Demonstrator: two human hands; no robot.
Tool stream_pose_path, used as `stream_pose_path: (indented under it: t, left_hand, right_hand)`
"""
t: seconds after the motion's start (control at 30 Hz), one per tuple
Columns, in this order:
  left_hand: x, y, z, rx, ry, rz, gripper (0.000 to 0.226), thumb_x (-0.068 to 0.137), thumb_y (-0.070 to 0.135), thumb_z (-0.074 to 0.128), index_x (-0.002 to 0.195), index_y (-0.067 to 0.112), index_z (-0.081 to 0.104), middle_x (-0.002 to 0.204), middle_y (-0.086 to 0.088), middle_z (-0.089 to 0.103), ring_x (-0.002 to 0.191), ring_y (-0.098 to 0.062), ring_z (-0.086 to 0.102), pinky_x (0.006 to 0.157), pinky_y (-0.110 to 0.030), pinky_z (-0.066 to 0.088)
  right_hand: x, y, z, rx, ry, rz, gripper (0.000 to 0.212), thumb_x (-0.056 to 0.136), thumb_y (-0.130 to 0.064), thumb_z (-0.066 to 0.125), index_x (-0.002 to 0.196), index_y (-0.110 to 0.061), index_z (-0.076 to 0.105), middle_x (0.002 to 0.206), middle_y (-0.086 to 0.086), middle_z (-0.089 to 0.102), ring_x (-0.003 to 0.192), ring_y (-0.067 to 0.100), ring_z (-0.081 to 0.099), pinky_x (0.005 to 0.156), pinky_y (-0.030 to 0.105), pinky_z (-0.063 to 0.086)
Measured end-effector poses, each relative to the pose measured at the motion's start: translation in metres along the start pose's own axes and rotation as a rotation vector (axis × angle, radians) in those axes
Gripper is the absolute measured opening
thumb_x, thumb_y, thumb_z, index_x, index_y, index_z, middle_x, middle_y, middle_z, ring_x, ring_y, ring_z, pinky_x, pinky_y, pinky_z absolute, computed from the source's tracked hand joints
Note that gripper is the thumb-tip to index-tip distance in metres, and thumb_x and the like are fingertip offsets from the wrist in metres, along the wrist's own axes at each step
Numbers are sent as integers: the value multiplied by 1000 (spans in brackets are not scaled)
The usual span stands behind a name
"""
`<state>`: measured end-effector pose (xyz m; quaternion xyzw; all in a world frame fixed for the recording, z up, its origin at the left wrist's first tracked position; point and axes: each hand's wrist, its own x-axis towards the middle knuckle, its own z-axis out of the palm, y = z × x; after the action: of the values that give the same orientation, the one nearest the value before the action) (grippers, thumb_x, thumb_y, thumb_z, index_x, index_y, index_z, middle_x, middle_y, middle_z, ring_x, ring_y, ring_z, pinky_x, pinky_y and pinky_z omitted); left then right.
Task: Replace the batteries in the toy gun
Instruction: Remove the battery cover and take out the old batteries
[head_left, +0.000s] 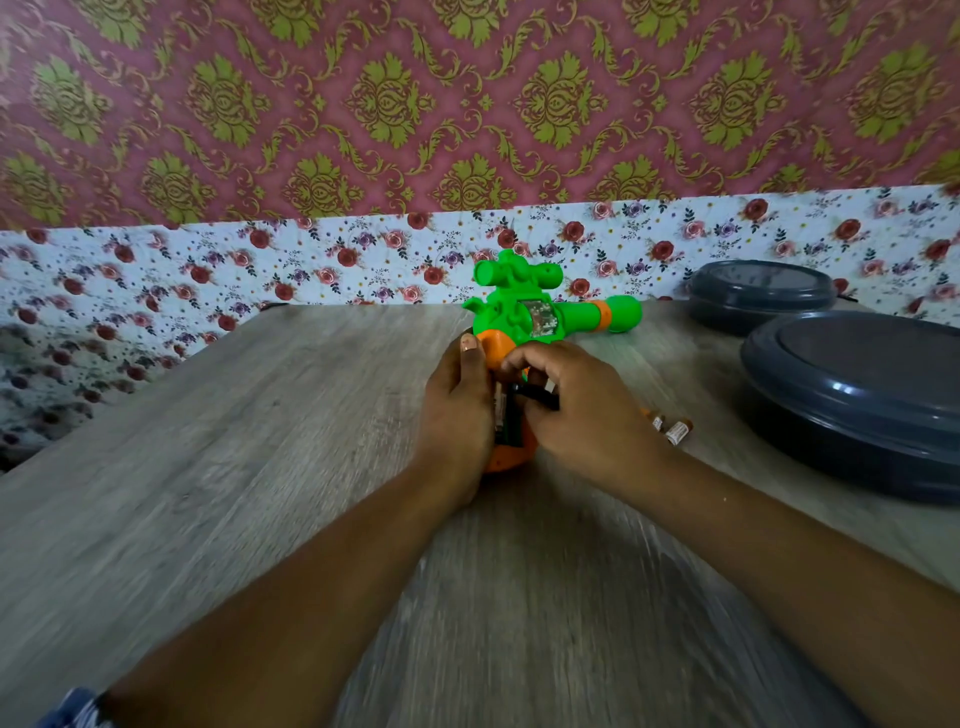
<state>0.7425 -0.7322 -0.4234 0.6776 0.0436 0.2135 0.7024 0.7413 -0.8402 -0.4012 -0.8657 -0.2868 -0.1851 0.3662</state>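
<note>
Toy gun (530, 312) lies on its side mid-surface, green barrel pointing right, orange handle toward me. My left hand (457, 410) wraps the handle, thumb up on the orange shell: clenched on the toy, steadying it. My right hand (576, 400) curls its fingers round a small dark piece (535, 397) at the open handle. It could be the compartment cover or a battery; motion blur hides which. Grip state there: grasping that dark piece.

Handling, my read: hollow moulded plastic, light and stiff, glossy enough to skid on the wooden surface (260, 441) if pushed without the left hand bracing. The handle is the sensible hold. The scope on top and the clear window on the body look like weaker spots, so I would keep pressure off them. The cells will be small, smooth and prone to rolling.

Two small cylinders (672, 428), probably batteries, lie just right of my right wrist, near the bigger of two dark grey lidded containers (857, 395). The smaller one (758, 293) sits behind, by the floral wall covering (208, 270).

Room: wide bare stretch to the left and toward me. The right side is crowded by the containers, and the surface's far edge lies just beyond the toy.
</note>
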Motion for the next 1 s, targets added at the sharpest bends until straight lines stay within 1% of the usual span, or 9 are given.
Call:
stream_pose_path:
  t: [0.1,0.2,0.3,0.4,0.5,0.63,0.73,0.83,1.0]
  left_hand:
    - [-1,2,0,-6,8,-14,34,101,37,30,122,29,55,105,4,63,103,-18,61,92,-37,49]
    - [1,1,-2,6,20,-23,29,101,39,31,112,26,54,97,4,63,92,-13,62,81,-33,52]
    - [2,0,-3,27,-1,-38,45,96,48,37,122,16,55,113,-10,65,102,-25,64,88,-46,54]
    - [3,-1,-3,33,-12,-52,55,89,56,39,128,19,50,119,-11,63,106,-29,63,90,-52,52]
    - [4,-3,-4,52,-28,-71,74,74,69,42,131,22,46,127,-11,60,111,-29,61,92,-52,51]
    - [5,5,-9,132,-97,-44,34,85,40,58,109,15,55,89,-4,64,81,-21,61,71,-34,50]
    - [12,9,-16,263,-177,-36,50,76,37,70,119,18,54,106,-3,64,98,-24,62,85,-40,52]
    - [17,11,-22,300,-198,-85,19,81,26,72,92,26,56,96,0,64,98,-25,62,93,-43,51]
    - [21,9,-28,378,-177,-173,24,80,27,72,100,16,62,105,-11,68,96,-28,65,91,-42,53]
  right_hand:
    - [1,0,-5,17,21,-10,13,78,-6,63,87,-15,63,87,1,56,66,3,44,61,4,33]
    - [-3,0,-9,76,76,-31,6,77,-12,70,76,-11,64,72,-7,59,62,-7,51,58,4,34]
    - [-5,-2,-7,139,104,-9,12,75,-16,74,68,-13,63,63,-10,58,55,-8,51,55,6,34]
    - [-3,-1,-6,226,87,54,13,73,-13,74,68,-14,62,58,-12,55,52,-6,50,53,8,34]
    - [-2,-2,-5,285,24,107,8,74,-10,72,79,-12,66,67,-10,60,65,1,55,66,18,43]
    - [3,-6,-23,176,-40,133,11,80,-16,69,84,-6,71,80,9,70,76,18,62,72,29,46]
    - [11,-3,-62,109,-73,263,18,82,-21,67,79,-3,68,71,15,65,61,17,50,60,27,36]
    - [12,7,-99,118,-273,558,16,82,-17,67,77,-3,62,56,6,61,47,13,39,48,24,29]
    - [5,21,-107,-395,-450,681,31,87,-22,63,61,-7,57,38,-3,55,32,7,43,41,18,31]
